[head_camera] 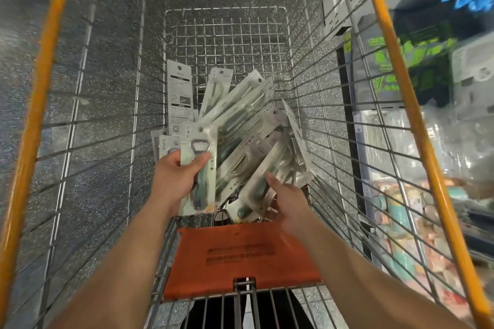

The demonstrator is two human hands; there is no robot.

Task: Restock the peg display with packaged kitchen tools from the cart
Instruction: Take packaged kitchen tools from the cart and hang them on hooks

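Observation:
I look down into a wire shopping cart [307, 120] with orange top rails. A pile of packaged kitchen tools [248, 125] with green handles on pale cards lies on its floor. My left hand [175, 176] grips a small stack of packs, the front one a bottle opener pack [199, 165]. My right hand [287, 197] reaches into the pile, its fingers touching a pack with a green-handled tool [260, 184]; whether it grips it is unclear.
An orange child-seat flap [240, 254] lies at the cart's near end. Store shelves with packaged goods [417, 195] stand close on the right. Speckled grey floor [32, 35] shows to the left and through the wires.

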